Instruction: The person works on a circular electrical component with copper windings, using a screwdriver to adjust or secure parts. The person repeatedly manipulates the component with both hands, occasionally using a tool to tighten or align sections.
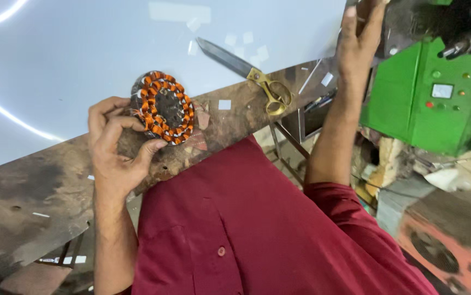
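Note:
My left hand point(114, 148) grips a round motor stator point(163, 107) wound with orange copper coils, holding it tilted over the worn wooden bench edge point(39, 191). Thumb and fingers wrap its left and lower rim. My right hand point(360, 34) is raised far to the right, fingers extended upward near a dark machine part at the top edge; whether it holds anything there is hidden. I wear a dark red shirt point(246, 229).
Large scissors with brass handles point(249, 74) lie on the bench beside a pale blue sheet point(82, 49) with small white paper scraps. A green control box point(427, 93) stands at right, an orange machine point(443, 246) below it.

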